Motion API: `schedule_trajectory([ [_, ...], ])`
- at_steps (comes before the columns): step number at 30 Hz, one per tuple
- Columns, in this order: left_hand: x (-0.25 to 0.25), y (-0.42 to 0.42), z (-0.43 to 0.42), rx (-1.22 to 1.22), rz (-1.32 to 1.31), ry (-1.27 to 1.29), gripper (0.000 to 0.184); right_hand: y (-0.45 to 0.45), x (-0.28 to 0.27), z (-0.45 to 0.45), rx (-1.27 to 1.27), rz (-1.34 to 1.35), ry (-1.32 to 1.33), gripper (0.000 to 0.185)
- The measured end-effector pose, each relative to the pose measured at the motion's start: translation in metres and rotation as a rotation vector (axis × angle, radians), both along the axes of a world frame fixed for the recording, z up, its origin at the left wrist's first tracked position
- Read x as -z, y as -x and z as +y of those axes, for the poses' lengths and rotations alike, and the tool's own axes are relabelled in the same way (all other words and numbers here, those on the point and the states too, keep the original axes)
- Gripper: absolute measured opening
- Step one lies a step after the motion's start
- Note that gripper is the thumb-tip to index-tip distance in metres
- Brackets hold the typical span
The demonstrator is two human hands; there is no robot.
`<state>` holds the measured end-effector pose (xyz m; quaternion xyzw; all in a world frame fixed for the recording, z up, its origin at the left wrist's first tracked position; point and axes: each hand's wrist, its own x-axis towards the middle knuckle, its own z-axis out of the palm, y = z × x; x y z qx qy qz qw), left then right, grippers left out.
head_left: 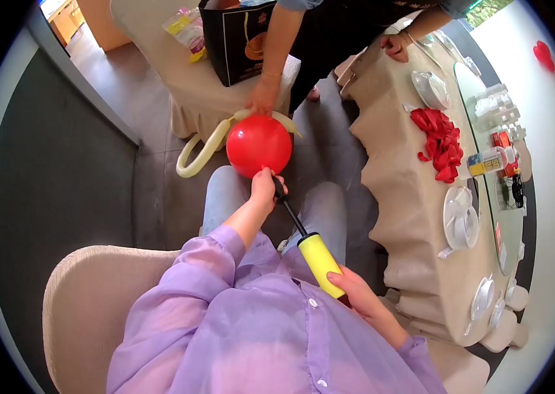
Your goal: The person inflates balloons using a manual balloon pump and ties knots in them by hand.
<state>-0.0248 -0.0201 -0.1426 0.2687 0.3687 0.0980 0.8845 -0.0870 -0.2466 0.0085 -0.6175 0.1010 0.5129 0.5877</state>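
Note:
A round, inflated red balloon (259, 146) sits at the far end of a hand pump, above my knees. My left hand (266, 186) is closed around the pump's black end, right at the balloon's neck. The pump's black rod is pulled out of its yellow barrel (319, 260). Around the lower part of that barrel my right hand (356, 289) is wrapped, thumb on top. Another person's hand (263, 97) reaches down to the far side of the balloon, beside a long pale yellow balloon (208, 150) that bends into a hook at the left.
A covered chair (189, 98) holds a black bag (233, 43) and a plastic packet (187, 30). Along the right runs a cloth-covered table (402, 164) with uninflated red balloons (441, 143), wrapped dishes (461, 220) and a bottle (489, 161). The other person stands beyond, one hand on the table.

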Motion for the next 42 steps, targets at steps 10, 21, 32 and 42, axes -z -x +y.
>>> schedule_trajectory([
  [10,0.011,0.013,-0.009,0.044,-0.005,-0.018,0.013,0.006,0.005,0.005,-0.026,0.032,-0.007,0.036],
  [21,-0.005,0.005,0.000,0.085,-0.092,-0.001,0.018,0.002,-0.009,0.027,0.000,0.002,0.003,0.034],
  [32,0.000,0.004,0.000,0.062,-0.035,0.021,0.018,-0.019,0.022,0.045,-0.120,0.068,-0.058,0.030],
  [42,-0.002,0.004,-0.015,0.042,-0.007,0.085,0.022,-0.020,0.026,0.047,-0.088,0.053,-0.009,0.033],
])
